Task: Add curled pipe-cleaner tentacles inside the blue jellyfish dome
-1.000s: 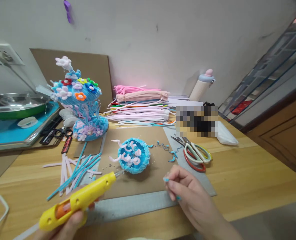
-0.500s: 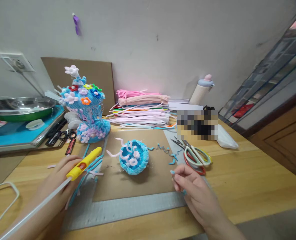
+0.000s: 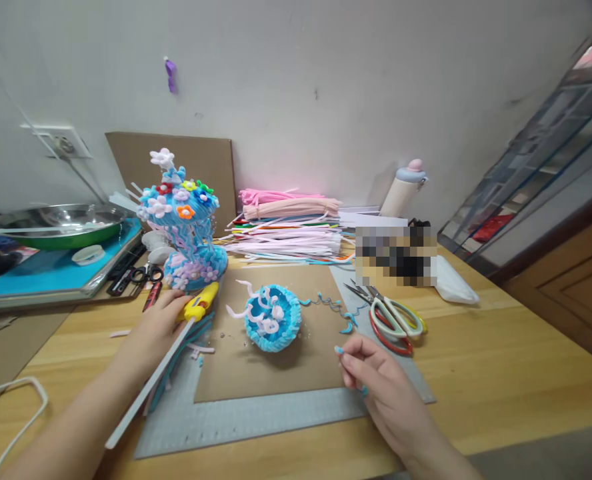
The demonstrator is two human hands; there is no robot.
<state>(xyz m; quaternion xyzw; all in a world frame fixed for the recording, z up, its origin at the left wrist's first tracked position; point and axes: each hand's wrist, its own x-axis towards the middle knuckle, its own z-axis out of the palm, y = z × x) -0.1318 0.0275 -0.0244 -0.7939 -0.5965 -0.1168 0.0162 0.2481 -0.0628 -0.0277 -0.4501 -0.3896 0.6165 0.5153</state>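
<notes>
My left hand [image 3: 160,321] is wrapped round a yellow hot glue gun [image 3: 205,301], by the base of a blue pipe-cleaner stand [image 3: 189,210] covered in flowers. A long translucent glue stick [image 3: 149,383] sticks out of its back end toward me. On the brown cardboard [image 3: 261,383] sits a round blue pipe-cleaner bowl [image 3: 273,341] with curled pale pink pieces [image 3: 269,317] in it, two of them reaching over its left rim. To its right my right hand [image 3: 386,377] pinches a small piece of blue pipe cleaner [image 3: 339,350]; its far end is partly hidden by the fingers.
Scissors [image 3: 393,317] lie right of the cardboard, beside a wavy blue strand [image 3: 329,300]. Loose pipe cleaners [image 3: 181,357] lie under my left forearm's side. Bundles of pipe cleaners [image 3: 289,230] and a bottle [image 3: 401,190] stand along the wall. A cutting mat [image 3: 236,423] lies beneath.
My left hand has moved forward with the glue gun, toward the flowered stand's base, and the gun has turned. My right hand keeps its pinch, almost unmoved. The camera view has shifted slightly.
</notes>
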